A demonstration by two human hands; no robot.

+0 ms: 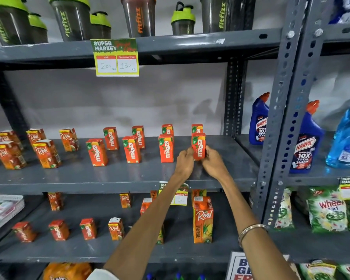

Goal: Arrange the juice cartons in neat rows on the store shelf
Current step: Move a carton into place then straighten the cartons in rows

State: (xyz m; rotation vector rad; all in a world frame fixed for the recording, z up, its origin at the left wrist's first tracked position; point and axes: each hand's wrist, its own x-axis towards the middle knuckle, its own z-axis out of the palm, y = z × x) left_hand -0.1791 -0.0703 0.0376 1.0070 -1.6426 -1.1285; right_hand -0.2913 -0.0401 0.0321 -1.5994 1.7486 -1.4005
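Shelf (109, 174): I see a grey metal shelf at mid-height, carrying small juice cartons upright in two loose rows.
Real cartons (46, 153): on the left part of that shelf, tilted in my wide view.
Maaza cartons (131, 149): middle to right, front row and back row.
Held carton (198, 146): rightmost of the front row, upright, base at the shelf.
Left hand (184, 161): my fingers closed against the carton's left side.
Right hand (213, 162): fingers closed against its right side.
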